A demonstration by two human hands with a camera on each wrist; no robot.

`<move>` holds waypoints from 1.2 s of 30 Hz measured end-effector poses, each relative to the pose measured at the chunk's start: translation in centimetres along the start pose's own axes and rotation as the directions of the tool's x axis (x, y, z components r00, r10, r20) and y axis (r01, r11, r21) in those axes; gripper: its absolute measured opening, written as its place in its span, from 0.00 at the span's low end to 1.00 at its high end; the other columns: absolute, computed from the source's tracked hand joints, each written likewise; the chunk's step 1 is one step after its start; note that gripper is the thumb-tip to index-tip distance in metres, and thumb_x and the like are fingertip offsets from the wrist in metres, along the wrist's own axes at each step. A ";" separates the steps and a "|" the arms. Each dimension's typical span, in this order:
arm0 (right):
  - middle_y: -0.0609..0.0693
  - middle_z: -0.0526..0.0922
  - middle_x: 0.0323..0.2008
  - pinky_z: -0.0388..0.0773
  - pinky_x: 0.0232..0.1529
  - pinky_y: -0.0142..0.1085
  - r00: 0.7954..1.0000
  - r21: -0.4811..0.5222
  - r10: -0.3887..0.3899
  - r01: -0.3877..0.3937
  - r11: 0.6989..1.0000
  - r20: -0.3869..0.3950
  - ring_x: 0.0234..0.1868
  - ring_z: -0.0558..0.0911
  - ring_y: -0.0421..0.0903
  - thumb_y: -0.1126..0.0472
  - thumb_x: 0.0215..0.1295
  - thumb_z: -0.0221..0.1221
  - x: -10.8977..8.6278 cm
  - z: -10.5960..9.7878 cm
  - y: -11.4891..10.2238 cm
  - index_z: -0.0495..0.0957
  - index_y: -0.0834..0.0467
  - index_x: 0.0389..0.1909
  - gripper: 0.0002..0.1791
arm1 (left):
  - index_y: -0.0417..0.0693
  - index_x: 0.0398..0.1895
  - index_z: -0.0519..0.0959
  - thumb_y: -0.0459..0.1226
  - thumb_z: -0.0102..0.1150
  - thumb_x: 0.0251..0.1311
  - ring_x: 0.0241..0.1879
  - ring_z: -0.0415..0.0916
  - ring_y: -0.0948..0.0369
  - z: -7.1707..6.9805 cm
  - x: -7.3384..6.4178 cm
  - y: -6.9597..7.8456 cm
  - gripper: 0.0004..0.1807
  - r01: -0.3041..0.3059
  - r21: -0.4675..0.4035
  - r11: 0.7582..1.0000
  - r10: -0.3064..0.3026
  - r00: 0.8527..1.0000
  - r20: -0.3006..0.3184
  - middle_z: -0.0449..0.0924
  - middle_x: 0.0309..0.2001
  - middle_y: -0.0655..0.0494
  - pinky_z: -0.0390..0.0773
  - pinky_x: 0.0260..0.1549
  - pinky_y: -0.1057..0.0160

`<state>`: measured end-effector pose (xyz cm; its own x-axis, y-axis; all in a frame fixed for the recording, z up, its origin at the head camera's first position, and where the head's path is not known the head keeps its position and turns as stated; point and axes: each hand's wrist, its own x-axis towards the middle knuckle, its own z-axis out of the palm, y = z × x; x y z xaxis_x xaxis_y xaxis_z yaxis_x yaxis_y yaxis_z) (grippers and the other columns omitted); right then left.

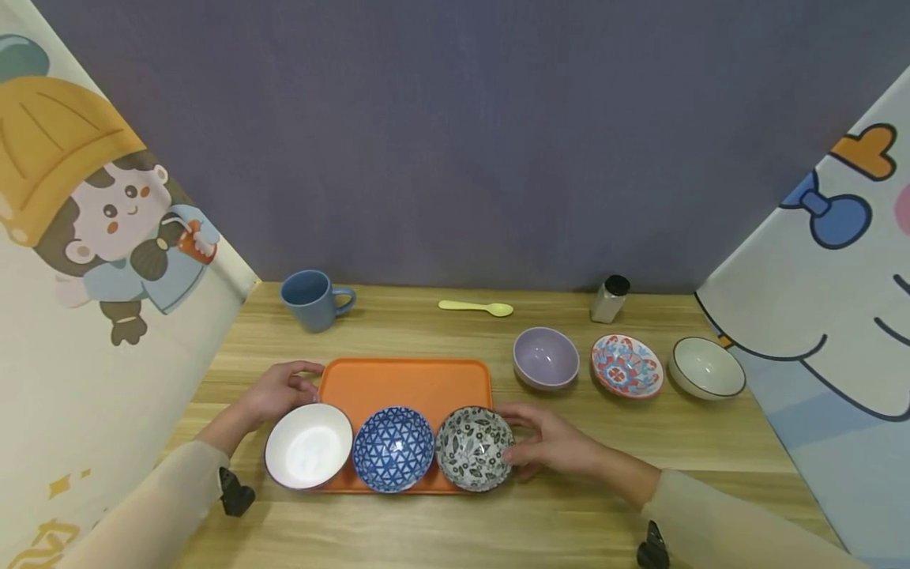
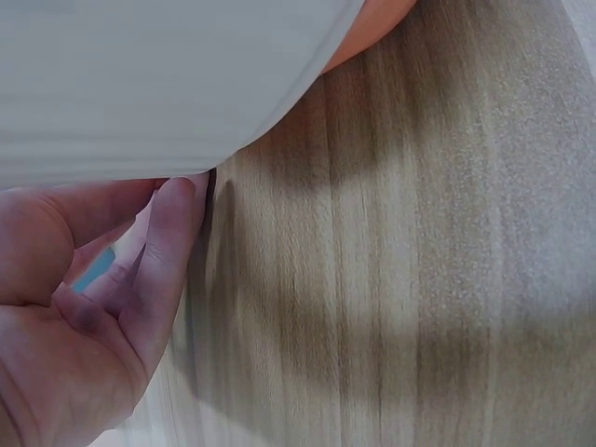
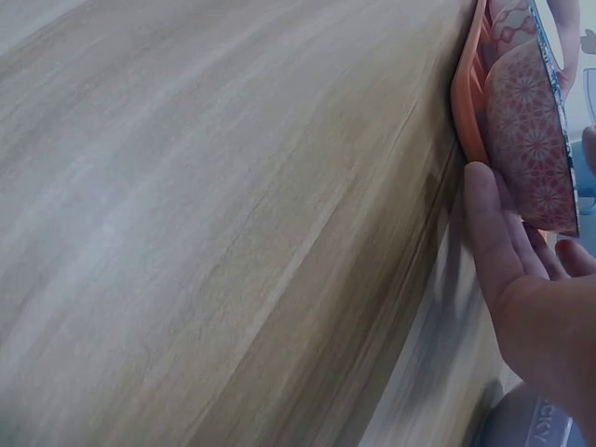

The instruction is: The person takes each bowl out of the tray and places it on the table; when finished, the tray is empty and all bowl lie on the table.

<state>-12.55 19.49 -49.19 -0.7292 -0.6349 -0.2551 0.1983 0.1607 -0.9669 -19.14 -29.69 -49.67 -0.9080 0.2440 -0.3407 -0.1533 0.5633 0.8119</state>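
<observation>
Plainly orange, the tray [image 1: 405, 381] has rounded corners.

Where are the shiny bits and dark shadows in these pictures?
Head view: small bright glints inside the glossy round purple bowl; left wrist view: dark shadows on the striped brown wooden table beside the person's left hand; right wrist view: pale, hazy glare on the table's left part, darker shadow beside the right hand.
</observation>
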 end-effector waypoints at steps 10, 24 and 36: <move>0.74 0.57 0.74 0.85 0.38 0.59 0.999 0.050 0.037 -0.038 0.998 0.010 0.47 0.86 0.63 0.70 0.64 0.65 0.5 0.3 0.3 0.57 0.65 0.78 0.43 | 0.27 0.69 0.67 0.23 0.60 0.62 0.37 0.82 0.58 0.0 0.1 -0.3 0.30 -0.015 0.009 1.000 0.015 1.000 0.004 0.85 0.38 0.46 0.83 0.32 0.62; 0.75 0.57 0.75 0.86 0.41 0.55 0.999 0.092 0.049 -0.051 0.995 0.025 0.48 0.86 0.61 0.69 0.61 0.67 0.1 0.3 0.0 0.56 0.64 0.78 0.46 | 0.29 0.69 0.68 0.24 0.60 0.62 0.37 0.82 0.57 0.0 0.1 -0.3 0.30 -0.002 -0.009 1.000 0.002 1.000 0.010 0.85 0.38 0.45 0.83 0.34 0.62; 0.74 0.57 0.75 0.85 0.42 0.56 0.997 0.142 0.076 -0.075 0.987 0.002 0.48 0.86 0.62 0.71 0.63 0.64 -0.4 0.6 -0.4 0.55 0.62 0.79 0.45 | 0.28 0.69 0.67 0.24 0.60 0.63 0.37 0.82 0.58 0.0 0.3 -0.5 0.30 -0.014 -0.007 1.000 0.014 1.000 0.011 0.86 0.38 0.44 0.83 0.35 0.62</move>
<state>-11.98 19.25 -48.67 -0.7105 -0.6228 -0.3276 0.3435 0.0994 -0.9339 -19.31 -29.93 -50.14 -0.9058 0.2605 -0.3341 -0.1431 0.5542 0.8200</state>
